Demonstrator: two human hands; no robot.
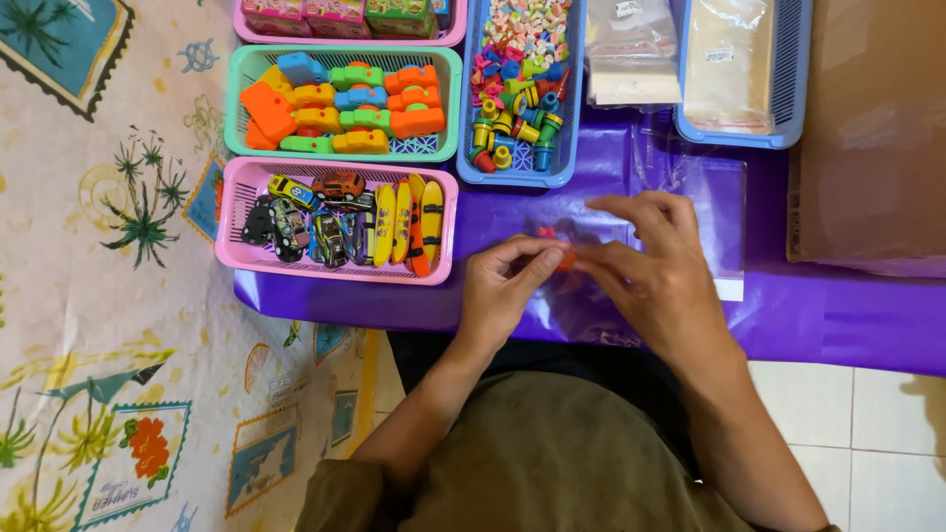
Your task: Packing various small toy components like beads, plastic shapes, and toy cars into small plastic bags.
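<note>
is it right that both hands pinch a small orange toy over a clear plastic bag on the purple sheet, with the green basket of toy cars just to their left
Not quite. The head view shows the toy cars in a pink basket, not a green one. The rest holds: the left hand and right hand pinch a small orange toy over the clear plastic bag on the purple sheet.

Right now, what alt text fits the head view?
Left hand and right hand pinch a small orange toy at a clear plastic bag on a purple table cover. Beside them, a pink basket holds toy cars.
</note>
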